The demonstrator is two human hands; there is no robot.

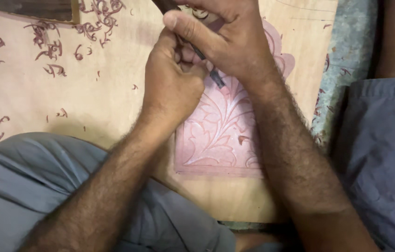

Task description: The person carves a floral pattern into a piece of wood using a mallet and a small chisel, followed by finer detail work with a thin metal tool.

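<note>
carving in hand, head view

grey trouser knee (25, 186) lay nearest, lower left. red wood shavings (53, 46) were scattered on pale board (43, 98). left hand (172, 84) was curled tight round chisel (209, 70); right hand (225, 39) gripped it from above. blade tip touched pink carved leaf panel (218, 135), centre of board.

Carved panel (216, 135) lies on the board (29, 98), right of centre, its near edge close to the person's lap. Left hand (172, 86) rests on the panel's upper left corner; right hand (228, 39) sits just behind and over it, both wrapped round the chisel (209, 67). Chisel tip appears to touch the panel's upper middle. Shavings (53, 44) lie scattered on the board, left of the hands. Cloth (346, 51) lies right of the board.
</note>
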